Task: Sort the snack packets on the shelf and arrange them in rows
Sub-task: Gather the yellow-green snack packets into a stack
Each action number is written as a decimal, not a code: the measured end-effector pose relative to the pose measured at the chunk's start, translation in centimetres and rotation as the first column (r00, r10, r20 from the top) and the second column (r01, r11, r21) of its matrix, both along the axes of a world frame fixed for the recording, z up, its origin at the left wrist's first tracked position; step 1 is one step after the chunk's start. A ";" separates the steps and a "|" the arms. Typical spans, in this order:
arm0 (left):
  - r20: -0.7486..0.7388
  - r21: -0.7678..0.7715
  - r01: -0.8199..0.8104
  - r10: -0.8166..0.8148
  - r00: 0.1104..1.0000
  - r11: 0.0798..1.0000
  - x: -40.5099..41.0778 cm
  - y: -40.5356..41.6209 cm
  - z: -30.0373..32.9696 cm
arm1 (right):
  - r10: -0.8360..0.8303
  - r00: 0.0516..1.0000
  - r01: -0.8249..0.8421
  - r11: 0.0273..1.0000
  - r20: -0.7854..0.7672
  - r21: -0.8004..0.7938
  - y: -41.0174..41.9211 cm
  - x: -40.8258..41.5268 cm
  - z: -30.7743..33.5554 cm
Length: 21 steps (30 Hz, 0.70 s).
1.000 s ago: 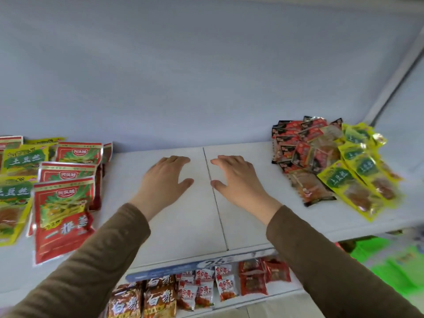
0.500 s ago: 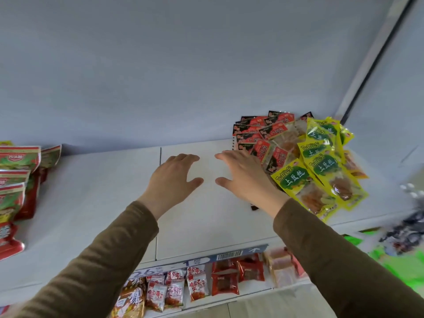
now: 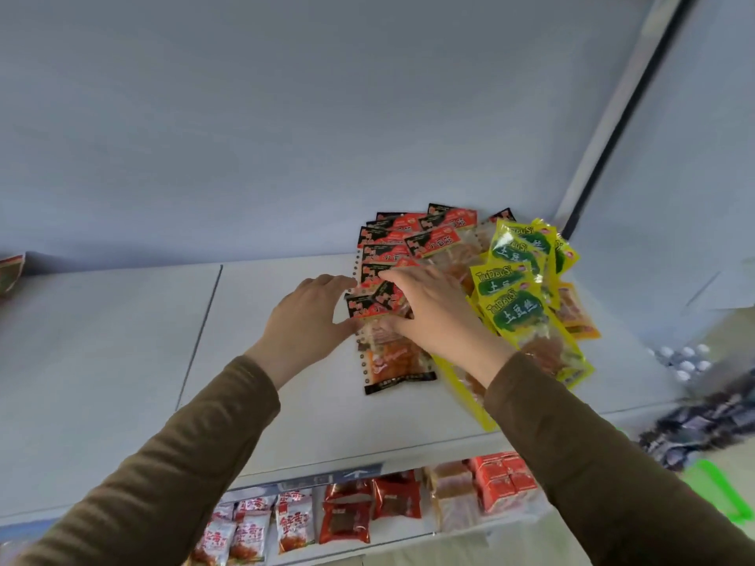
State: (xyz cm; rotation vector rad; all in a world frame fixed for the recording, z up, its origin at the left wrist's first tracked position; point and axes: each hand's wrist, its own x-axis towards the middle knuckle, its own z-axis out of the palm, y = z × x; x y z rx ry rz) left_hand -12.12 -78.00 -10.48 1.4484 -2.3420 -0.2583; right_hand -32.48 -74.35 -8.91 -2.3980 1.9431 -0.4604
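Premises: retail shop, snack aisle. Evidence: white tiered shelf with price-label strip on its front edge; loose snack packets at 1 o'clock; packaged goods ranked on lower tier at 6 o'clock

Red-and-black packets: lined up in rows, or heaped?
Heaped. The red-and-black packets overlap at mixed angles beside the yellow packets.

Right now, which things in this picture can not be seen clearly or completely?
- Head view: the right hand covers the middle of the red-and-black packets.
- The pile's total count is hidden by overlap with the yellow packets.
- The red packet is cut off by the left edge.
- The dark items at the right are blurred.
- The lower-shelf packets have unreadable print.
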 end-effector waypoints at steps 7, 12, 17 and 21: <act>-0.065 0.030 -0.062 0.063 0.996 0.998 -9.3 1.8 -0.4 | 0.067 0.996 -0.067 0.998 0.054 0.000 0.5 -10.4 -0.7; 0.090 0.097 -0.052 0.044 0.995 0.994 -13.1 3.6 -1.5 | 0.003 0.997 -0.006 0.999 0.081 0.032 1.0 -16.9 -1.7; 0.240 0.118 -0.150 0.119 0.963 0.982 -14.9 3.4 -2.5 | -0.141 0.985 0.128 0.984 0.100 0.125 0.2 -20.7 -2.6; 0.244 0.074 -0.150 0.128 0.961 0.986 -16.2 2.4 -3.3 | -0.241 0.964 0.202 0.936 0.108 0.288 -1.0 -22.4 -3.2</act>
